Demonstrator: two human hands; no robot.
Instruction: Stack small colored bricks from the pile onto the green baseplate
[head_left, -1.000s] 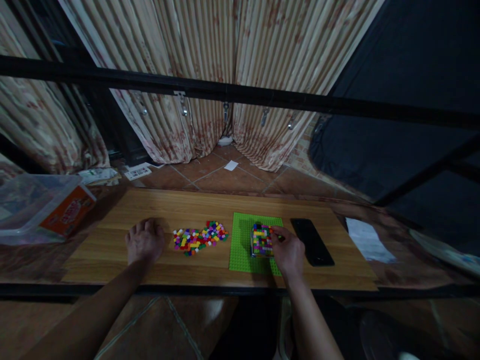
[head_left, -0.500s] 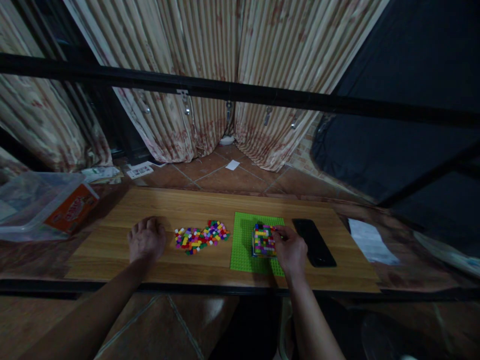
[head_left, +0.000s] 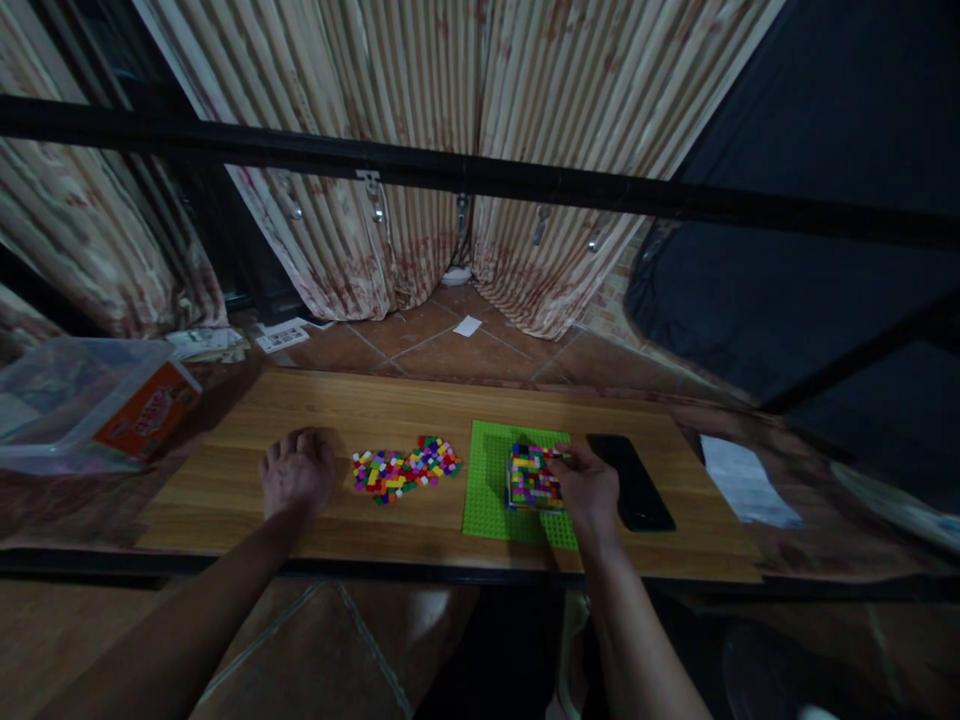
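Note:
My left hand (head_left: 298, 474) rests palm down on the wooden table, fingers a little spread and bent, holding nothing. To its right lies a loose pile of small coloured toy bricks (head_left: 401, 472). A block built of many coloured bricks (head_left: 531, 478) stands on a green studded baseplate (head_left: 486, 500). My right hand (head_left: 590, 490) is over the block's right side, thumb and forefinger pinched together at its top. Whether a small brick sits between those fingertips is hidden, and the hand covers the block's right edge.
A black phone (head_left: 634, 482) lies right of the baseplate on the table (head_left: 360, 400). Left of the table stands a clear plastic bin (head_left: 71, 400) with an orange label. White paper (head_left: 746, 480) is at the far right. A dark bar (head_left: 480, 172) crosses in front of the curtains.
My right fingertips have shifted slightly over the block's top right. The left hand stays in place on the table, and the whole view has moved a little.

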